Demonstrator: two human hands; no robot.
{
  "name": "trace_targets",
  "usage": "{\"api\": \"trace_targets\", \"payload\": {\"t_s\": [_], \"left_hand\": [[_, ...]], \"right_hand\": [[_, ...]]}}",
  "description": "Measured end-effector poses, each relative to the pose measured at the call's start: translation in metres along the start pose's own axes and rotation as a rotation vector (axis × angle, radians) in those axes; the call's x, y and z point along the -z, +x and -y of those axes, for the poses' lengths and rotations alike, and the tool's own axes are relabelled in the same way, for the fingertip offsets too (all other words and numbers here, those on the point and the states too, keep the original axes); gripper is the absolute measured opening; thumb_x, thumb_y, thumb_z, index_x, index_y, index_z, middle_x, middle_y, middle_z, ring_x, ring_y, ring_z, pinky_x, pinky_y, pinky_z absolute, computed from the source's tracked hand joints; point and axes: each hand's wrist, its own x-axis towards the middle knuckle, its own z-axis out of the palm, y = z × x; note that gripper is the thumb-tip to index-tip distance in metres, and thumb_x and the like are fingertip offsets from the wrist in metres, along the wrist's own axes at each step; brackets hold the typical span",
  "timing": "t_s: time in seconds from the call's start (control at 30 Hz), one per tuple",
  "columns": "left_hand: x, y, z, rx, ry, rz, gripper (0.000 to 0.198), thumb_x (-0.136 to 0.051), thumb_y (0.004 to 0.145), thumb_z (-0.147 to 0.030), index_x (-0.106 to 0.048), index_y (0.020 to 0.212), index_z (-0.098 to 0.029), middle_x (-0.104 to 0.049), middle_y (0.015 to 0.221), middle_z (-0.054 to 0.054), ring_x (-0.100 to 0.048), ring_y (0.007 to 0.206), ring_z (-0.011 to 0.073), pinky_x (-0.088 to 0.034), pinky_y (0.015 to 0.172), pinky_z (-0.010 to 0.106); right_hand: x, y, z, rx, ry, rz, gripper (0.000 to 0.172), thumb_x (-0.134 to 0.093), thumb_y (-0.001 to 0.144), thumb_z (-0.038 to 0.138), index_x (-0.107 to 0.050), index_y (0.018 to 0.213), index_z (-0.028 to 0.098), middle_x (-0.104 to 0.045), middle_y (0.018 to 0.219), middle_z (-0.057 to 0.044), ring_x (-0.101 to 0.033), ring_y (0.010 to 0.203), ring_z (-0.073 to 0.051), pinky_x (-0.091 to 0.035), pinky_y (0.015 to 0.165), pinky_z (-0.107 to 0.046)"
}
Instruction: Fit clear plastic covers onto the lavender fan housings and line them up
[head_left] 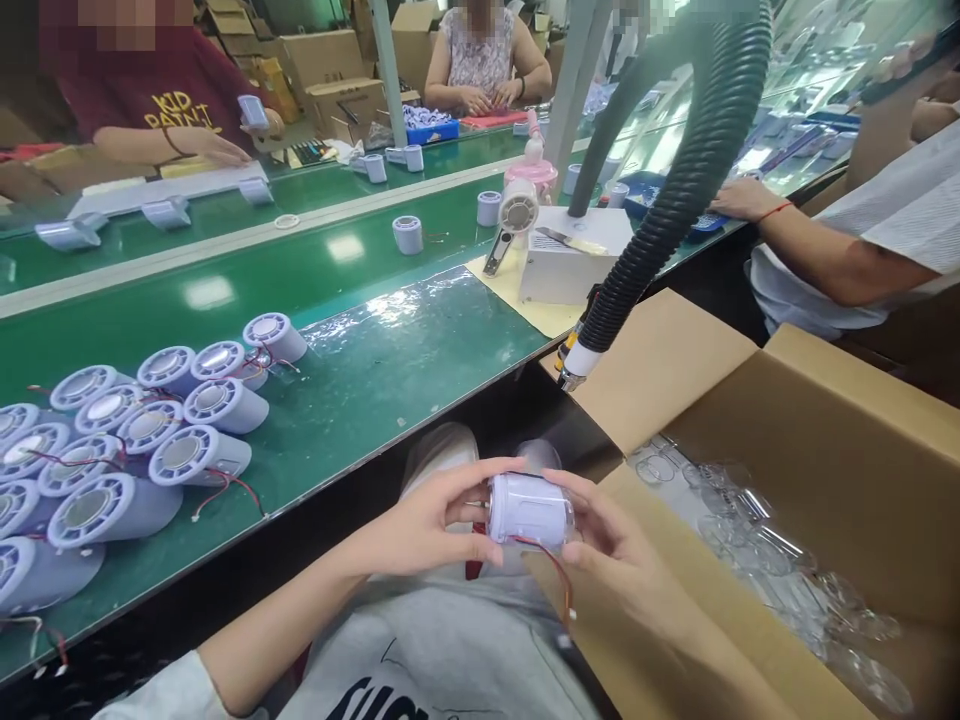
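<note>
Above my lap, a pale purple cylindrical housing (529,510) lies on its side between my two hands, with a clear cover around its right part. My left hand (442,520) grips its left end, thumb below and fingers above. Around the right end, the fingers and thumb of my right hand (611,535) are closed on it. A red and black wire with a small white connector hangs from its underside. At the left on the green table (375,370) stand several similar purple housings (199,455), some with red and black wires.
An open cardboard box (847,440) at the right holds several clear plastic covers (757,540). A black ribbed hose (675,190) hangs over the table edge. A white box (570,260) stands behind it. People sit across and at the right.
</note>
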Motion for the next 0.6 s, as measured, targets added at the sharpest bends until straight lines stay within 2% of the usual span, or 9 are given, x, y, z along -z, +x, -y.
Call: {"api": "trace_targets", "payload": {"t_s": [0.1,0.27,0.37,0.43,0.5,0.53,0.6], "left_hand": [[0.001,-0.004,0.004,0.065,-0.055,0.016,0.076,-0.078,0.075,-0.023,-0.042,0.142,-0.032,-0.06,0.125,0.008,-0.058,0.116,0.0238,-0.042,0.103,0.042],[0.002,-0.006,0.01,0.142,-0.089,0.008,0.083,-0.078,0.074,-0.023,-0.036,0.146,-0.033,-0.058,0.131,0.009,-0.057,0.116,0.0259,-0.038,0.103,0.046],[0.0,-0.003,0.022,0.166,-0.121,-0.003,0.088,-0.08,0.071,-0.025,-0.034,0.146,-0.033,-0.056,0.132,0.008,-0.058,0.113,0.0248,-0.04,0.1,0.042],[-0.002,-0.004,0.029,0.173,-0.139,-0.024,0.085,-0.078,0.073,-0.03,-0.035,0.146,-0.03,-0.057,0.131,0.008,-0.058,0.113,0.0237,-0.043,0.096,0.037],[0.0,-0.011,0.026,0.226,-0.109,-0.043,0.074,-0.073,0.078,-0.038,-0.039,0.143,-0.027,-0.061,0.123,0.007,-0.06,0.107,0.0225,-0.047,0.087,0.032],[0.006,-0.015,0.019,0.267,-0.064,-0.052,0.068,-0.07,0.08,-0.042,-0.042,0.14,-0.027,-0.065,0.116,0.006,-0.063,0.1,0.0219,-0.048,0.08,0.03],[0.026,-0.019,-0.003,0.322,0.105,-0.109,0.063,-0.069,0.078,-0.049,-0.048,0.134,-0.029,-0.068,0.111,0.003,-0.064,0.094,0.0216,-0.049,0.074,0.026]], "right_hand": [[-0.002,-0.004,0.002,-0.057,0.003,0.012,0.047,-0.07,0.087,0.033,-0.055,0.131,0.042,-0.062,0.129,0.001,-0.063,0.111,-0.02,-0.054,0.092,-0.028],[-0.005,-0.005,0.002,-0.049,-0.058,0.015,0.045,-0.068,0.086,0.019,-0.062,0.123,0.043,-0.067,0.116,0.003,-0.069,0.09,-0.016,-0.058,0.076,-0.024],[-0.014,-0.004,-0.002,-0.062,-0.023,-0.009,0.042,-0.067,0.086,0.021,-0.063,0.123,0.04,-0.07,0.108,0.003,-0.069,0.08,-0.015,-0.058,0.071,-0.024],[-0.017,-0.003,-0.002,-0.075,-0.021,0.001,0.043,-0.069,0.086,0.03,-0.061,0.127,0.038,-0.072,0.106,0.001,-0.07,0.082,-0.018,-0.058,0.073,-0.027],[-0.006,-0.001,0.0,-0.065,-0.146,0.052,0.044,-0.066,0.087,0.044,-0.06,0.13,0.033,-0.072,0.108,-0.003,-0.07,0.089,-0.021,-0.058,0.078,-0.031],[0.007,0.002,0.0,-0.049,-0.273,0.033,0.044,-0.062,0.088,0.051,-0.063,0.127,0.03,-0.073,0.108,-0.004,-0.07,0.091,-0.023,-0.057,0.08,-0.032],[0.053,0.007,-0.001,-0.022,-0.576,-0.141,0.05,-0.046,0.093,0.06,-0.069,0.116,0.023,-0.073,0.104,-0.008,-0.069,0.091,-0.023,-0.057,0.079,-0.033]]}}
